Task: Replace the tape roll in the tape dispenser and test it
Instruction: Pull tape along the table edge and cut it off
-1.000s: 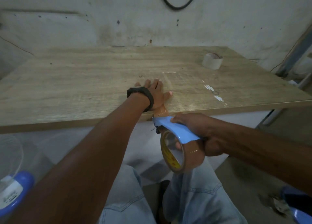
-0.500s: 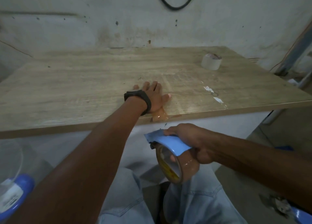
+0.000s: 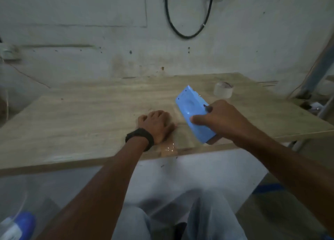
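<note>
The blue tape dispenser (image 3: 194,114) is held above the wooden table (image 3: 90,116), right of the frame's centre, by the right hand (image 3: 219,119), whose fingers are wrapped closed around its lower end. The left hand (image 3: 156,124) is pressed flat, fingers extended and holding nothing, on the table just left of the dispenser, beside a strip of clear tape (image 3: 169,148) stuck down at the near edge. The roll inside the dispenser is hidden by its blue cover.

It is judged that the stuck strip could lift or wrinkle if the left hand is raised too early, and that the dispenser could slip, since it is gripped only at one end.

Counted: 1 dispenser, 2 hands, 1 strip of tape, 1 pale spare roll (image 3: 223,90) at the table's upper right, and 1 black wristband (image 3: 140,137).
</note>
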Demonstrator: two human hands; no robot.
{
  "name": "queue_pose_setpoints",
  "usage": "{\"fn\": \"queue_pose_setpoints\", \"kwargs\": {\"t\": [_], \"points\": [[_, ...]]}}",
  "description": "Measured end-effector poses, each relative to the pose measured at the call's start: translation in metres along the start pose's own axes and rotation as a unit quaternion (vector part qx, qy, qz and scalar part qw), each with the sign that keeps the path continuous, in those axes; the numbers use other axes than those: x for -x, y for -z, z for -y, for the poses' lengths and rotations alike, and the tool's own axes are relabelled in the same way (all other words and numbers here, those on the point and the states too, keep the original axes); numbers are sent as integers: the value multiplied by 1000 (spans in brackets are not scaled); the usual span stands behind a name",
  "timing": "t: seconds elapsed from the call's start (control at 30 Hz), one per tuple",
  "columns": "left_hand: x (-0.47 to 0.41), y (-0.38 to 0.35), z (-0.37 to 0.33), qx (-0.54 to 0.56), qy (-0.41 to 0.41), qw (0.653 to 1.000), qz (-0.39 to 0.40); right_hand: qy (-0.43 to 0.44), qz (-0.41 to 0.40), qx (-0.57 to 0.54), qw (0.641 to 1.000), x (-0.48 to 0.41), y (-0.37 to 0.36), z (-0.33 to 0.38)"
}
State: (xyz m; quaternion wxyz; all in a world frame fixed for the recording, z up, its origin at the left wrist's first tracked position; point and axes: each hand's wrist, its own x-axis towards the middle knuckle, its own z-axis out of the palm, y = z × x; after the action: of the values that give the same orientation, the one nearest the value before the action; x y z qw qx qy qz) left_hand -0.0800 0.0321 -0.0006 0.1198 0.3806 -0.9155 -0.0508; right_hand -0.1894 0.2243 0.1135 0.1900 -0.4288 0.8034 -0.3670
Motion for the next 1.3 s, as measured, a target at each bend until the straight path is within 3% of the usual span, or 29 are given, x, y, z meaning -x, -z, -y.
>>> {"fn": "queue_pose_setpoints", "kwargs": {"t": [0.13,0.23,0.53,1.3], "points": [[0,3,-3,13,33,999,-27,76,-86,173,978,-33,-25,-5],[-1,3,-5,14,39,999,-32,126,-127,235,955,-53,-40,-9],[-3,0,-4,29,50,997,-48,150,-180,248,940,-95,-67,-17],[-1,-1,-1,12,51,999,-14,128,-168,304,929,-107,-101,-35]]}}
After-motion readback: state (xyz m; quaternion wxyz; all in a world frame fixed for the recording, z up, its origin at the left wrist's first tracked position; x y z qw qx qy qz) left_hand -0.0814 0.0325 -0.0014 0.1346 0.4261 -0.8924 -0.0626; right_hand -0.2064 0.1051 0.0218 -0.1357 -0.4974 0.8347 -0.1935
